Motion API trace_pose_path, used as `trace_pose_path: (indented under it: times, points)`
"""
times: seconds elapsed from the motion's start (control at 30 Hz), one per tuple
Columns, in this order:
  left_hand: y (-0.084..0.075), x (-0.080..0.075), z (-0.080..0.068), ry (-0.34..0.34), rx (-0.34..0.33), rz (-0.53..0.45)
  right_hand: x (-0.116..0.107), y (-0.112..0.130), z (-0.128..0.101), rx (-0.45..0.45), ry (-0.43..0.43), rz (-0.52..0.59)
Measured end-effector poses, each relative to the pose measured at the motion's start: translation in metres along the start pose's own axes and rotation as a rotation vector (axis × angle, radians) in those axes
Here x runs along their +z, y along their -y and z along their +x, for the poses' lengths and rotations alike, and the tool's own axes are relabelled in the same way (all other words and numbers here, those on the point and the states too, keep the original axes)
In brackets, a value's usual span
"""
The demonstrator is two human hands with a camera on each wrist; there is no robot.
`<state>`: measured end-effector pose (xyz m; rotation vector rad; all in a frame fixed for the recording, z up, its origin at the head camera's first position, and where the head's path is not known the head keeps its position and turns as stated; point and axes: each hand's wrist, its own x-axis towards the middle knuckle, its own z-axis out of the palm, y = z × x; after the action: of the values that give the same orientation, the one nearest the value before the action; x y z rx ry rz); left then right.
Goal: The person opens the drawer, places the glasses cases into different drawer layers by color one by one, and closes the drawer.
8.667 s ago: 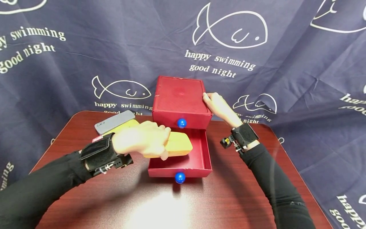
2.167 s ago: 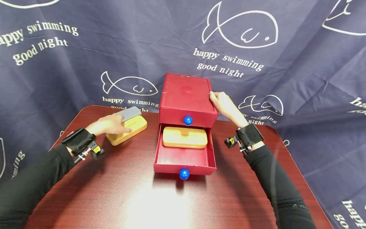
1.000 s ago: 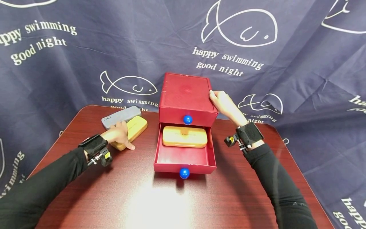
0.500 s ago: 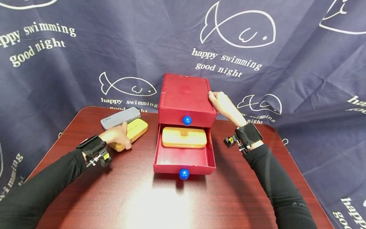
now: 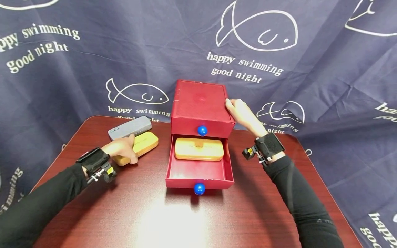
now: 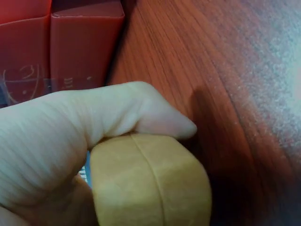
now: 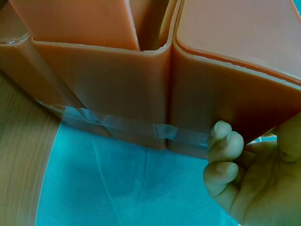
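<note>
The left hand (image 5: pixel 121 148) grips the near end of a yellow case (image 5: pixel 141 145) lying on the table (image 5: pixel 186 220), fingers curled over its top and thumb apparently underneath. A grey case (image 5: pixel 129 127) lies just behind it, touching. The right hand (image 5: pixel 241 113) holds the right rear edge of the red drawer box (image 5: pixel 200 105), fingers curled against its side. The lower drawer (image 5: pixel 198 172) stands pulled out; a second yellow case (image 5: pixel 199 149) lies flat at its back.
</note>
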<state>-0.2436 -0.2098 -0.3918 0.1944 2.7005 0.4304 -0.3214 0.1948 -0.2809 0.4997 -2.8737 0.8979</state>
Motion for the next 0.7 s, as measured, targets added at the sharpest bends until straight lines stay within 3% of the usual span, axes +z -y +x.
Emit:
trace_pose_path:
  times: [0.17, 0.33, 0.5, 0.7]
  points:
    - [0.003, -0.002, -0.006, 0.021, -0.014, -0.007, 0.001, 0.0, 0.0, -0.003, 0.0, 0.004]
    - [0.006, -0.004, -0.011, 0.002, 0.026, -0.04, 0.002, -0.001, 0.0, -0.008, -0.009, -0.001]
    - [0.008, -0.006, -0.018, -0.048, 0.061, -0.155, 0.002, -0.002, 0.001, -0.006, -0.006, 0.0]
    - [0.003, -0.021, -0.027, -0.159, 0.184, -0.362, 0.001, -0.002, 0.001, -0.001, -0.005, -0.001]
